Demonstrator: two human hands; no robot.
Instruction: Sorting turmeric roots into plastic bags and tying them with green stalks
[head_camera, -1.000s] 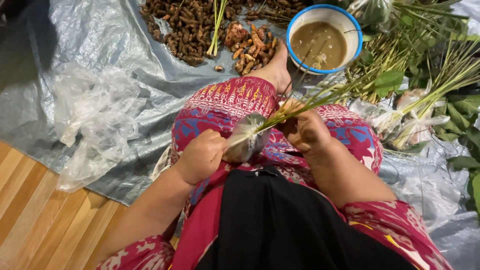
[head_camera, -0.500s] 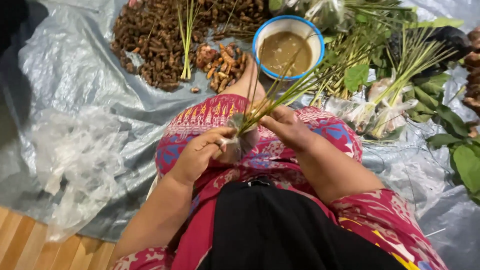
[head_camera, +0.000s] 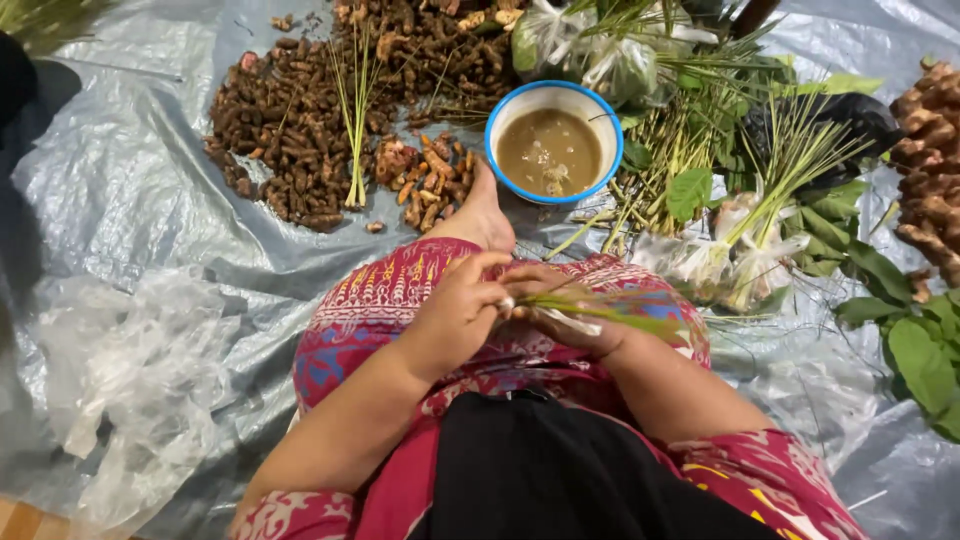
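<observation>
The left hand and right hand met over the lap, above a patterned red skirt. Between them lay a small bunch of green stalks, blurred, its stems running out to the right across the right hand. The left fingers were curled and pressed against the near end of the bunch, pinching it where a pale tie or root end showed. The right hand lay palm up under the stalks, its fingers closed loosely around them; how tightly it held, I could not tell.

A bare foot pointed away from the lap toward a blue-rimmed bowl of brownish liquid, which stood just beyond the toes on a grey plastic sheet. Far left of the bowl lay a heap of brown roots with a thin bundle of grass laid across it, and a smaller pile of orange cut roots sat near the foot. Right of the bowl were more bundled greens and loose leaves. A crumpled clear bag lay at the near left.
</observation>
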